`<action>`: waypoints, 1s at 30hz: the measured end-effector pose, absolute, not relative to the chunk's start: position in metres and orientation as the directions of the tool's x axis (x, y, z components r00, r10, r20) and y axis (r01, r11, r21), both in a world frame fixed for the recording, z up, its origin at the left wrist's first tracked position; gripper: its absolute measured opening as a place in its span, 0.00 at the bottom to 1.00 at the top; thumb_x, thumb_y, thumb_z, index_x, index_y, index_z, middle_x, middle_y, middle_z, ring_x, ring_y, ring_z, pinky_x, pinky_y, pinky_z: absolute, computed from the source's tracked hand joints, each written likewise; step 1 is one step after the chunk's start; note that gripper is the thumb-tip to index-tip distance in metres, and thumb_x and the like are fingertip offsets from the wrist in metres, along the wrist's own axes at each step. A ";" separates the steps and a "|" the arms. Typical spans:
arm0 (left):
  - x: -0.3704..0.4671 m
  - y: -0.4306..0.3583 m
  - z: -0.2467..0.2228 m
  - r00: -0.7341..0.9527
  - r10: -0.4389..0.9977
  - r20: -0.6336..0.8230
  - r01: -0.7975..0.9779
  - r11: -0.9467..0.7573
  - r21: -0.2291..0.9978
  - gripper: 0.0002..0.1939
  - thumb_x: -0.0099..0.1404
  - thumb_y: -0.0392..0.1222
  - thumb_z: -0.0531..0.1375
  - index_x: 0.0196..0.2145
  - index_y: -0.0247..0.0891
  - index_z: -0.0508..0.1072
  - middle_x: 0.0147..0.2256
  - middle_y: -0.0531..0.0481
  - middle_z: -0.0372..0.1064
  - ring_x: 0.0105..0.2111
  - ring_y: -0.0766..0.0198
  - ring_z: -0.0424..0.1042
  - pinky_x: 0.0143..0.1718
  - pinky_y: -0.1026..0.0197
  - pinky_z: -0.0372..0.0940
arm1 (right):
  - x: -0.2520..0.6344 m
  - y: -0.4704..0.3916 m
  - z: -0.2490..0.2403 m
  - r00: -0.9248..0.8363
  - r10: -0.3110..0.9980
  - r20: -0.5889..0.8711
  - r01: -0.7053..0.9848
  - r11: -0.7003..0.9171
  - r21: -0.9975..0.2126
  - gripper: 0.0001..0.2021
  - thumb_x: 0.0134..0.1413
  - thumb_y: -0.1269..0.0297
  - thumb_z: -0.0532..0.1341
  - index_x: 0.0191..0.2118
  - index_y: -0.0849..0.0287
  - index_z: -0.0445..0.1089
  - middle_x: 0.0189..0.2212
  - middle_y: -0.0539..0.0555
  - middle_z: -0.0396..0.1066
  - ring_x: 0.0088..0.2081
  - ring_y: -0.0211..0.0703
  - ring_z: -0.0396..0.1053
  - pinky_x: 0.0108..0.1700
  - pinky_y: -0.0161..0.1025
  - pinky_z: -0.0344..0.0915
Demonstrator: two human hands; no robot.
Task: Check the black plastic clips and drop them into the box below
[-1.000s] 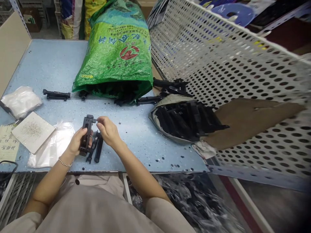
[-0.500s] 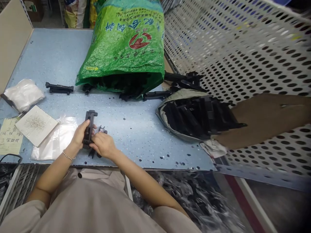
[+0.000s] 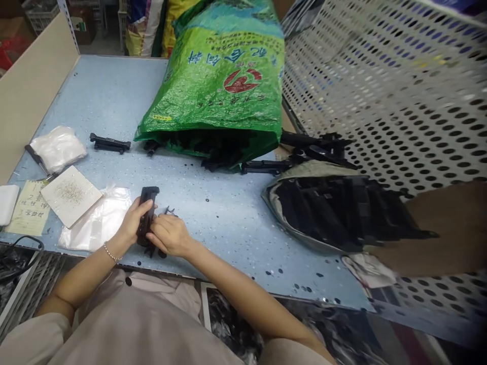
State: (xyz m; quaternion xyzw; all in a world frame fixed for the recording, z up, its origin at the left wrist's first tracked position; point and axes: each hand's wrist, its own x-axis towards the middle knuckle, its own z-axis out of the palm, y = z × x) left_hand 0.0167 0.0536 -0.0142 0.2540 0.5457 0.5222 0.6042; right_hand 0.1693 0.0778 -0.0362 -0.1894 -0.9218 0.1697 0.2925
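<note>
My left hand is wrapped round a long black plastic part, which stands nearly upright in the view near the table's front edge. Just to its right, my right hand is closed, its curled fingers against the lower part of the black piece. What those fingers hold, if anything, is hidden. Beside and below the right hand, bits of another black part with a forked end show. Left of my hands lie clear plastic bags and a white square covered with tiny pieces.
A green sack with black parts in its mouth lies at the back. On the right, an open bag holds black parts beside a perforated white panel. Another black part and bundled bags lie at the left.
The camera view has shifted, so the table's contents appear farther right and lower. Both hands keep nearly the same pose at the black part.
</note>
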 end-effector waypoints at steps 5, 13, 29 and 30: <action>0.018 0.044 -0.028 -0.338 0.938 -0.076 -0.132 0.033 0.991 0.26 0.68 0.54 0.60 0.60 0.45 0.62 0.52 0.44 0.71 0.49 0.57 0.73 0.52 0.54 0.66 | 0.175 0.062 -0.051 -0.652 0.663 0.369 0.239 0.641 -0.729 0.20 0.72 0.54 0.46 0.30 0.56 0.64 0.24 0.51 0.64 0.27 0.41 0.62 0.32 0.39 0.59; 0.031 0.037 -0.087 -0.154 0.988 -0.012 0.443 0.080 0.893 0.20 0.69 0.38 0.53 0.58 0.38 0.69 0.56 0.37 0.66 0.60 0.46 0.62 0.64 0.38 0.54 | 0.121 0.163 -0.036 -0.496 0.847 0.189 0.420 0.425 -0.802 0.14 0.69 0.57 0.50 0.46 0.57 0.69 0.43 0.57 0.73 0.47 0.47 0.70 0.52 0.42 0.64; -0.078 0.093 -0.062 -0.554 0.801 -0.224 -0.368 0.006 0.930 0.33 0.62 0.54 0.65 0.61 0.43 0.61 0.58 0.41 0.65 0.55 0.59 0.70 0.55 0.55 0.65 | 0.027 0.217 -0.043 -0.642 0.750 -0.157 0.591 0.356 -0.724 0.16 0.70 0.60 0.49 0.41 0.62 0.70 0.32 0.54 0.73 0.34 0.41 0.71 0.40 0.36 0.66; -0.081 0.099 -0.057 -0.543 0.815 -0.202 -0.384 -0.027 0.923 0.32 0.61 0.55 0.66 0.58 0.41 0.63 0.55 0.42 0.68 0.51 0.60 0.72 0.52 0.57 0.66 | 0.040 0.199 -0.044 -0.662 0.737 -0.136 0.538 0.340 -0.771 0.16 0.69 0.58 0.49 0.41 0.61 0.70 0.31 0.52 0.72 0.32 0.39 0.70 0.38 0.36 0.66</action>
